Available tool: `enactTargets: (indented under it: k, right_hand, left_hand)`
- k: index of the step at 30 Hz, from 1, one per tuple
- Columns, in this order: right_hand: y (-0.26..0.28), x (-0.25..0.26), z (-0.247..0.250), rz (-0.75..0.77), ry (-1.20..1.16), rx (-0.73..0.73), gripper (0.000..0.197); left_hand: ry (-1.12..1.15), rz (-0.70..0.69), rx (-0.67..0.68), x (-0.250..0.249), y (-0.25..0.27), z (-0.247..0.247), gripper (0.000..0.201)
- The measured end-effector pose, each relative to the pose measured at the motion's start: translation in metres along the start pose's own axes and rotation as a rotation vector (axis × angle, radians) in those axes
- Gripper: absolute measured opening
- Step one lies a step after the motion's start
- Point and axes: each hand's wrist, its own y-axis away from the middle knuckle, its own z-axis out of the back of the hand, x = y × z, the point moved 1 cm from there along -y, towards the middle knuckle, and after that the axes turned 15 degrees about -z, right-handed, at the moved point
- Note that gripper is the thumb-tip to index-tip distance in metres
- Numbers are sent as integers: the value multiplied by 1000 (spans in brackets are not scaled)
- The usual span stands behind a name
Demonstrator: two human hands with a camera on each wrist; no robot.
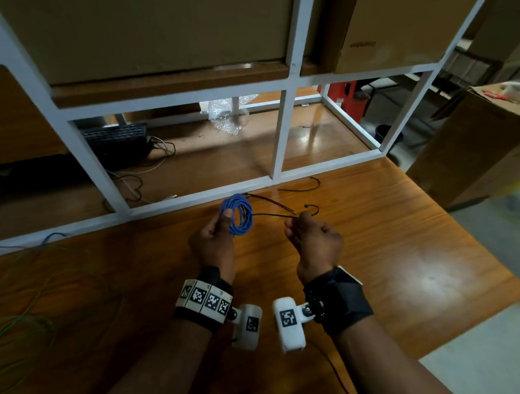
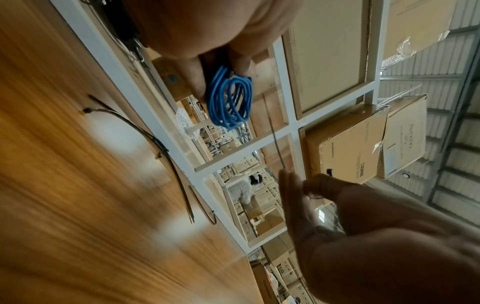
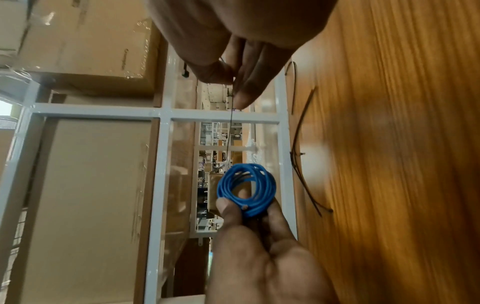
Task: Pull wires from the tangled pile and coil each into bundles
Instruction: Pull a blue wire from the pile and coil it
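Observation:
A small coil of blue wire (image 1: 237, 214) is held upright above the wooden table (image 1: 399, 262), pinched between the thumb and fingers of my left hand (image 1: 220, 229). The same blue coil (image 3: 248, 188) (image 2: 230, 98) shows in both wrist views. A thin black cable tie (image 1: 271, 215) runs from the coil to my right hand (image 1: 306, 228), which pinches it between thumb and forefinger (image 3: 228, 76). The tie's hooked end (image 1: 312, 209) sticks out past the right fingers. Tangled green and blue wires (image 1: 26, 276) lie at the table's left edge.
More black cable ties (image 1: 301, 185) lie on the table by the white metal frame (image 1: 281, 132). Cardboard boxes (image 1: 141, 27) sit on the shelf above. A black device with cables (image 1: 118, 140) and bubble wrap (image 1: 225, 115) lie behind the frame.

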Motion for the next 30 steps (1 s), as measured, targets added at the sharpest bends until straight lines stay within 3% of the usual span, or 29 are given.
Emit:
enactTargets:
  k: [6,14,22,26,30]
  right_hand:
    - [5,-24,-18,34,-48,-48,15]
    - [6,-39,-23,-17,-58,38,10]
    - [5,-41,-19,-81,-42,169,7]
    - [0,-31,-8,-76,193,234,13]
    - [-1,-10,8,118,474,326,35]
  left_hand:
    - [-5,-22,-19,-2,7,3,14]
    - [45,36,5,-3,16,-6,37]
    - [26,1,102,-10,13,-12,31]
    - [-13,0,163,-14,4,-8,36]
    - [-51,6,215,-16,-7,0,37]
